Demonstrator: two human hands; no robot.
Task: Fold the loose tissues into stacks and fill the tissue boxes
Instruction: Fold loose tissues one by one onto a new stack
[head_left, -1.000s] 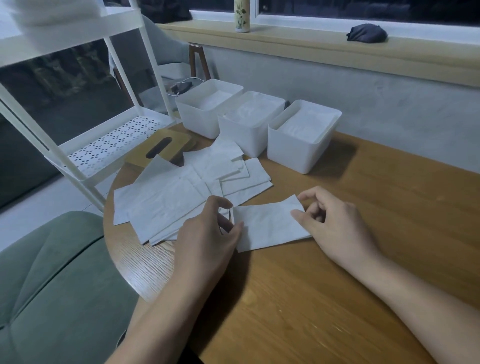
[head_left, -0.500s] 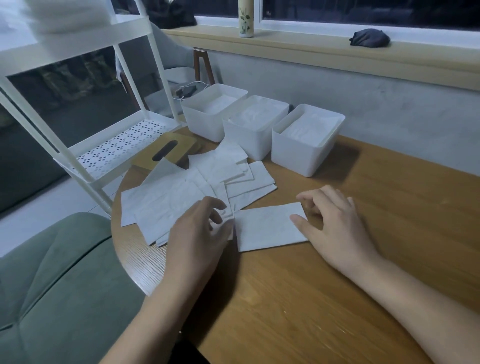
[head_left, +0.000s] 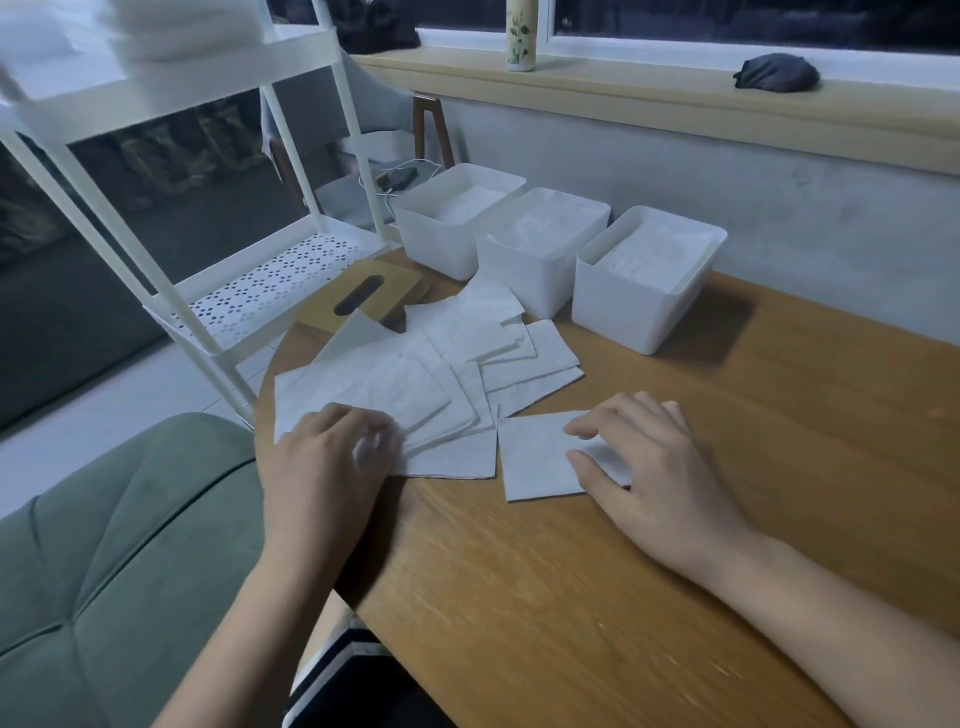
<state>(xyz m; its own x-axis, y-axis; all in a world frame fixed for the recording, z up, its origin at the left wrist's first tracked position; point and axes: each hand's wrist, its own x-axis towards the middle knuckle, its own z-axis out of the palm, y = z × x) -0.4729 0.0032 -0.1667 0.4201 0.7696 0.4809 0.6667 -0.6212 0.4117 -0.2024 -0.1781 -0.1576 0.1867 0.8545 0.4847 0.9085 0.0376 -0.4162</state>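
Nearest, two bare forearms reach out over the round edge of the wooden tabletop (head_left: 571, 597), with a green cushion (head_left: 104, 571) low on the left. The left hand (head_left: 332, 457) rests on the near left edge of the spread of loose tissues (head_left: 431, 374), its fingers bent down onto the paper. That spot is blurred, so I cannot tell whether its grip has a sheet pinched or only presses on the pile. The right hand (head_left: 654, 467) lies on a single tissue (head_left: 535, 457) that sits flat on the tabletop just right of the pile, touching its near corner. Its fingers are spread and loosely bent, thumb and forefinger resting on the sheet's right part, so the grip is slack and closed on nothing. The loose tissues fan out, overlapping, from the left hand toward the far side. Past their far left edge lies a wooden lid (head_left: 363, 299) with a long dark slot. Beyond the pile three white boxes stand in a slanting row, touching or nearly so: the left box (head_left: 441, 244), the middle box (head_left: 524, 280) and the right box (head_left: 623, 312), each with white tissues inside. Left of the tabletop stands a white shelf rack (head_left: 249, 301) with a perforated lower shelf. Farthest back, on the windowsill (head_left: 649, 98), stand a slim bottle (head_left: 521, 36) and a dark bundle of cloth (head_left: 776, 73).
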